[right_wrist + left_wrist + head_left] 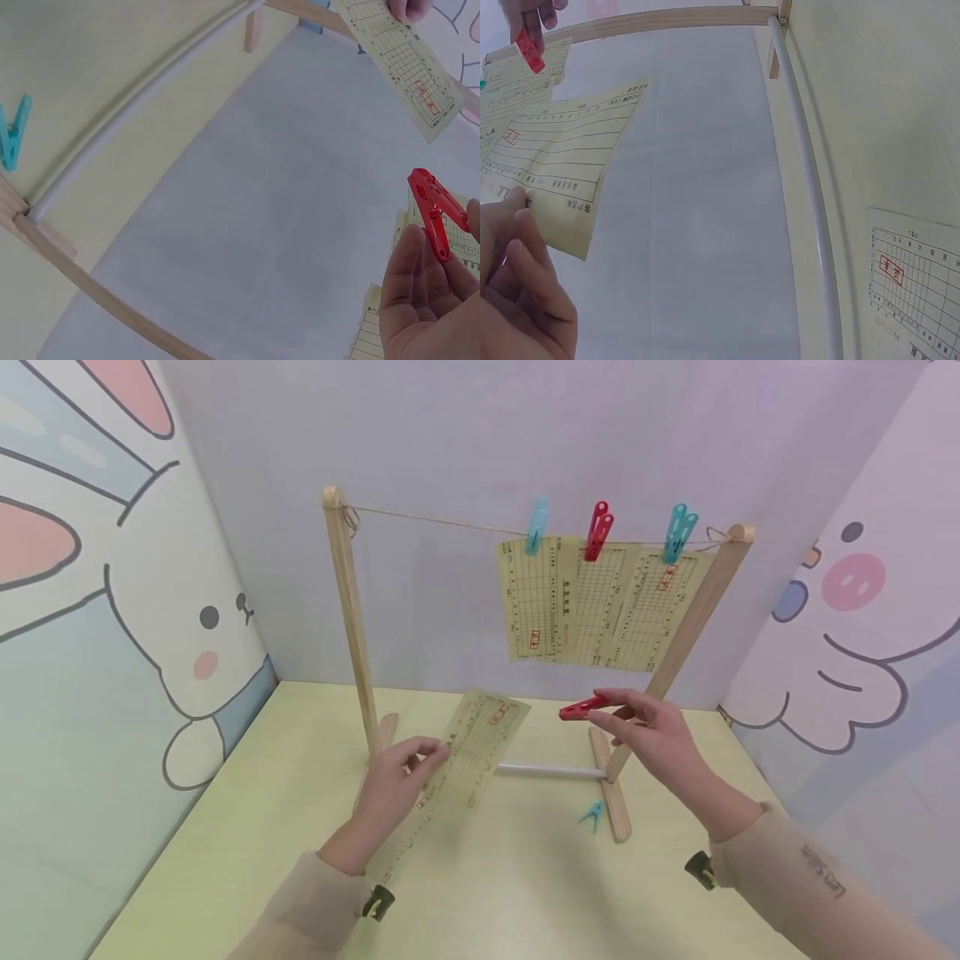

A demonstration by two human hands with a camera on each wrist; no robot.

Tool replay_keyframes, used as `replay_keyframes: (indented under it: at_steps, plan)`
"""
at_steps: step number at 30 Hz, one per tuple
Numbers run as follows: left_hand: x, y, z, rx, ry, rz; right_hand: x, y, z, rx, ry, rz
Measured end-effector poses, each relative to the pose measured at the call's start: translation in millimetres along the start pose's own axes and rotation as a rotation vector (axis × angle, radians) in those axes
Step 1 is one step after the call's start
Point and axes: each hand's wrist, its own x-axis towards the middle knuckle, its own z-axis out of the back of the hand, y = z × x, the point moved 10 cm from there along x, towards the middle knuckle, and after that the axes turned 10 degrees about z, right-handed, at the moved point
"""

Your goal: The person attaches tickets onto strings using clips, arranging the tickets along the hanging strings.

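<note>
My left hand [401, 781] pinches a yellowish printed slip [480, 743] by its edge, holding it up above the table. Red stamp marks and ruled lines show on the slip. Off to the right, my right hand [652, 731] holds a red clothespin [431, 206] between thumb and fingers, its nose pointing left toward the slip. Behind and above the hands, several similar slips [600, 606] hang overlapping from a string [442, 520], pinned by a light blue clothespin [537, 527], a red clothespin [598, 532] and a teal clothespin [679, 533].
A wooden frame with a left post [348, 618] and right post [697, 618] carries the string. A white rod [551, 771] joins its feet low down. One teal clothespin [593, 815] lies by the right foot. Another slip [915, 277] lies on the table below the left hand.
</note>
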Motion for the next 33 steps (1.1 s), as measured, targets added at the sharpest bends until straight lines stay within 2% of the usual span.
replay_keyframes:
  at_steps: [8,16,22,30,33]
  plan:
    - [6.3,-11.6,4.3,-0.042,0.013,-0.041,8.4,25.3,6.0,-0.099,0.028,0.09]
    - [10.7,-22.3,10.9,-0.026,-0.007,-0.067,13.5,43.5,10.8,-0.127,0.046,0.125]
    - [13.8,-34.0,16.4,-0.016,-0.034,-0.105,20.8,61.7,19.5,-0.137,0.029,0.173]
    - [22.7,-43.9,18.2,-0.1,0.007,-0.111,32.6,79.9,28.3,-0.165,0.042,0.202]
    - [25.2,-51.1,21.3,-0.117,-0.001,-0.142,35.8,86.2,30.0,-0.165,0.044,0.217]
